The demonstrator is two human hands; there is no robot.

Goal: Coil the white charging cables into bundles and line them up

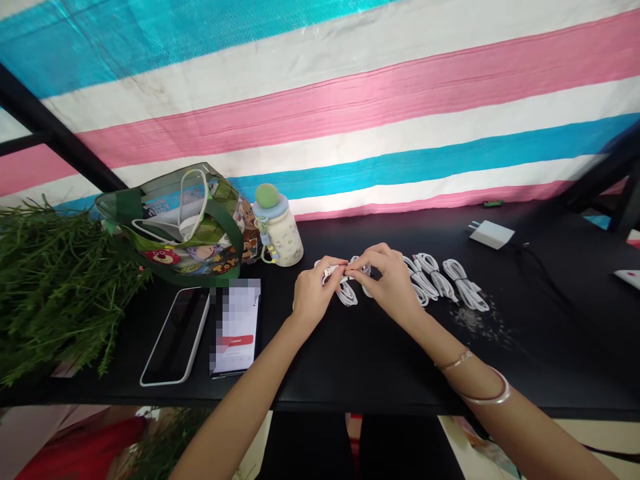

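My left hand (314, 293) and my right hand (387, 277) meet over the black table (350, 360), both pinched on a coiled white cable (346, 291). The coil hangs between the fingertips and rests on the table below them. Just right of my right hand lie several more bundled white cables (445, 280) in a row. My right wrist wears two bangles.
A white charger plug (491, 234) sits at the back right with a black cord. At the left stand a cartoon-print bag (185, 227), a small bottle (277, 227), two phones (176, 335) (235, 328) and green foliage (55, 280). A striped tarp hangs behind.
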